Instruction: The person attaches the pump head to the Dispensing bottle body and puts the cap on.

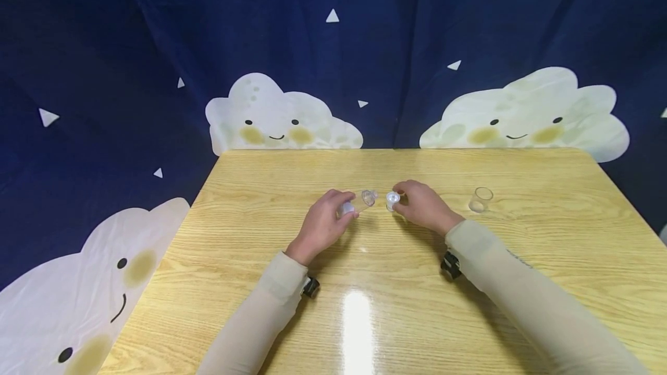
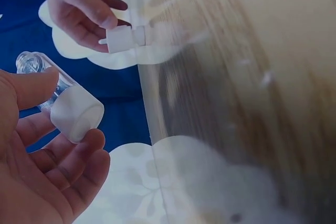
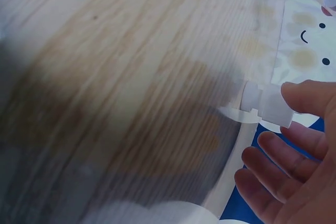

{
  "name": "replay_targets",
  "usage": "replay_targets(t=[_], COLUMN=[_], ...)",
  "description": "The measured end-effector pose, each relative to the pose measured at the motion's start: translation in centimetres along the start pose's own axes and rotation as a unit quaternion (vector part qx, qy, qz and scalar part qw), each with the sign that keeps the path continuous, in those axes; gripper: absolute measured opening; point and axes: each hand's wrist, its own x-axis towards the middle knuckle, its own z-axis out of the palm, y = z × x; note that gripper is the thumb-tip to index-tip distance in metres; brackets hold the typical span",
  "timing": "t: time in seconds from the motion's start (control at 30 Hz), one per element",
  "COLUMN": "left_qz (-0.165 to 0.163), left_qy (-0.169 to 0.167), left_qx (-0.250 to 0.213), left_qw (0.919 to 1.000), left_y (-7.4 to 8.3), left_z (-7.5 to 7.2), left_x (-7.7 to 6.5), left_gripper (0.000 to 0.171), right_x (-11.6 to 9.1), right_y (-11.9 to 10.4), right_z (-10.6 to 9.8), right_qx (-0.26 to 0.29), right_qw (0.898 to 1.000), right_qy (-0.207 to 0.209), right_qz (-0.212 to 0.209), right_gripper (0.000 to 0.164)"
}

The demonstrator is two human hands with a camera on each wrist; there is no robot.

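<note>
My left hand (image 1: 323,221) holds a small clear bottle (image 2: 76,111) between thumb and fingers. The bottle is tilted, with its threaded neck pointing away from the palm; its lower part looks white. Just to the right, my right hand (image 1: 423,207) pinches a white pump top (image 2: 119,39) by its wider part. In the right wrist view the thumb lies on one side of this pump top (image 3: 275,106) and the other fingers are loosely bent below. Bottle and pump top are apart, both held above the table.
A clear cylindrical cap (image 1: 480,200) stands on the wooden table (image 1: 396,317), right of my right hand. Behind the table hangs a dark blue curtain (image 1: 365,45) with cloud faces. A bright reflection lies on the tabletop near the front.
</note>
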Motion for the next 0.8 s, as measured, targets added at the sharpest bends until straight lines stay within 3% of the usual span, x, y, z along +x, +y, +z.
replay_targets(t=[0.8], left_qz=[-0.002], left_qy=[-0.013], left_qx=[0.012], left_qw=[0.9998], left_y=[0.03], left_z=[0.34], left_x=[-0.27], left_gripper=[0.041], right_x=[-0.31], right_y=[0.56], right_z=[0.11], right_qx=[-0.012], right_qw=[1.000], right_qy=[-0.001], right_qz=[0.021], right_gripper=[0.032])
